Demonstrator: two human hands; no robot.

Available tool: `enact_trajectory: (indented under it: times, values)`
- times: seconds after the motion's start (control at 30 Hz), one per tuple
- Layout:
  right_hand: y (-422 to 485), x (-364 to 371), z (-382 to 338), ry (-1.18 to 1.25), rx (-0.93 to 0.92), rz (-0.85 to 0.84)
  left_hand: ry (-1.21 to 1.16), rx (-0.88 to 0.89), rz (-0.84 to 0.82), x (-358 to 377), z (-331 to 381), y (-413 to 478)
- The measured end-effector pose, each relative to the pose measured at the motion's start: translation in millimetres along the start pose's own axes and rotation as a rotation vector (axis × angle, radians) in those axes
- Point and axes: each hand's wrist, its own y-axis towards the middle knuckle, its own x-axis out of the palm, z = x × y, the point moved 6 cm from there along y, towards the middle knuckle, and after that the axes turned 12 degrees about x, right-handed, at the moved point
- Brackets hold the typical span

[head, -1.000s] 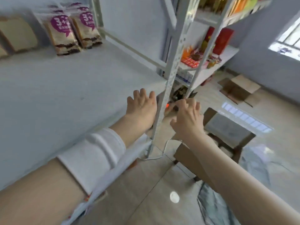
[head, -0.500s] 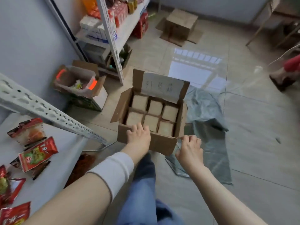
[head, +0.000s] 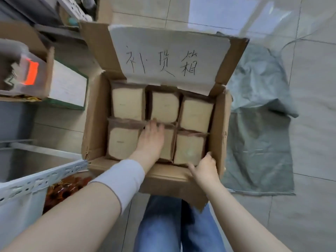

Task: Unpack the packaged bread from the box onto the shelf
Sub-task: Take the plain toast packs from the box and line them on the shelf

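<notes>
An open cardboard box (head: pixel 94 113) stands on the floor in front of me, its far flap bearing a handwritten paper label. Inside lie several packaged breads in two rows, such as the back middle one (head: pixel 164 106) and the front right one (head: pixel 190 148). My left hand (head: pixel 151 139) lies flat on the front middle package, fingertips at its far edge, not closed around it. My right hand (head: pixel 205 168) rests at the box's near right corner, fingers touching the near edge of the front right package. The white shelf's perforated rail (head: pixel 41 179) crosses the lower left.
Another open carton (head: pixel 27 70) with an orange-red glow stands at the left. Red snack packets (head: pixel 63 188) lie under the shelf rail. A grey sack (head: pixel 258 124) is spread on the tiled floor right of the box. My jeans-clad legs (head: pixel 163 224) are below the box.
My view swung from the shelf down to the box and came closer. My left hand went from the near rim into the box onto the bread; my right hand moved to the near right corner.
</notes>
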Motion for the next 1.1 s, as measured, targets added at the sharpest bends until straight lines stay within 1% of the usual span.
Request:
enact_trajectory:
  times: [0.13,0.23,0.33,0.47,0.57,0.63,0.7,0.77,0.83,0.93,1.03,1.1]
  values:
    - [37,23,-7,0.011,0.072,0.017,0.073,0.056,-0.074,16,-17,30]
    - [42,25,-10,0.044,0.090,0.067,0.170,0.110,-0.079,14,-18,33]
    - [35,15,-12,0.043,0.046,0.158,0.262,0.136,-0.126,6,-16,35]
    - [13,6,-12,-0.005,-0.025,0.258,0.371,0.183,-0.137,-10,-12,38]
    - [5,10,-10,-0.064,-0.038,0.205,0.392,0.226,-0.164,-14,-8,30]
    - [3,8,-6,0.010,0.002,0.133,0.359,0.242,-0.175,-11,-6,20]
    - [-1,-1,-4,0.085,0.017,0.129,0.265,0.238,-0.148,-9,-7,6]
    - [-8,-16,-3,0.141,-0.024,0.175,0.120,0.221,-0.043,-14,-10,-9]
    - [-20,-32,0,0.202,-0.102,0.223,-0.049,0.193,0.083,-25,-12,-30]
    - [-45,-58,13,0.281,-0.213,0.279,-0.312,0.120,0.312,-48,-16,-72]
    - [-73,-81,36,0.343,-0.275,0.301,-0.536,0.031,0.571,-75,-19,-135]
    - [-94,-92,53,0.403,-0.327,0.273,-0.682,-0.037,0.738,-91,-18,-190]
